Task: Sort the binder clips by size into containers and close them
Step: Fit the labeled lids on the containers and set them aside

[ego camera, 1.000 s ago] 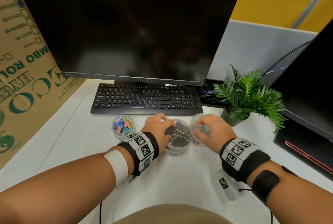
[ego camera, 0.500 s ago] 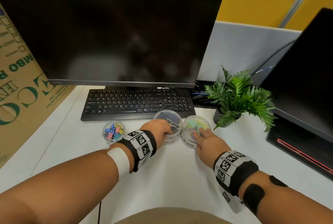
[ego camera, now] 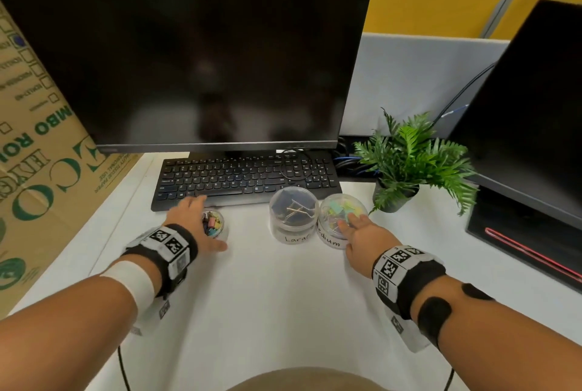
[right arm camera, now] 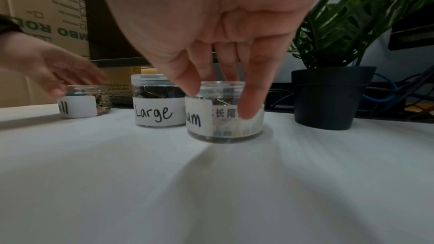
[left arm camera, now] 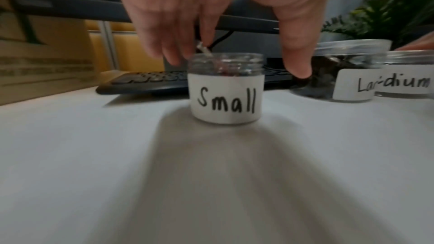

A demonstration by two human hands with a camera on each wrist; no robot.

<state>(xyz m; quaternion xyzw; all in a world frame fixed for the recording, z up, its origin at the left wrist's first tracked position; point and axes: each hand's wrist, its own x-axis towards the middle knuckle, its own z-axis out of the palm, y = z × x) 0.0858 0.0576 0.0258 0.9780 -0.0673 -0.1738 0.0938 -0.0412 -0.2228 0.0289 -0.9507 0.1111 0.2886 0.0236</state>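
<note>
Both forearms reach away across the desk (ego camera: 283, 312), palms down. The left hand (ego camera: 190, 225), out on the left, hangs with its fingers (left arm camera: 164, 44) spread and pointing loosely down, the thumb held apart to the right. The right hand (ego camera: 362, 238) clasps the Medium jar (right arm camera: 199, 118) from above, thumb on the jar's left side and one finger down its right.

Labels: "Small" jar (left arm camera: 225, 99), "Large" jar (right arm camera: 159, 112), "edium" jar (ego camera: 330, 240); "ECO" on cardboard box (ego camera: 47, 189).

The head view is bright with wide-angle bending at the edges; both wrist views are dim, soft and motion-blurred, with broad shadows spreading across the desk (left arm camera: 70, 155) toward the lens.
</note>
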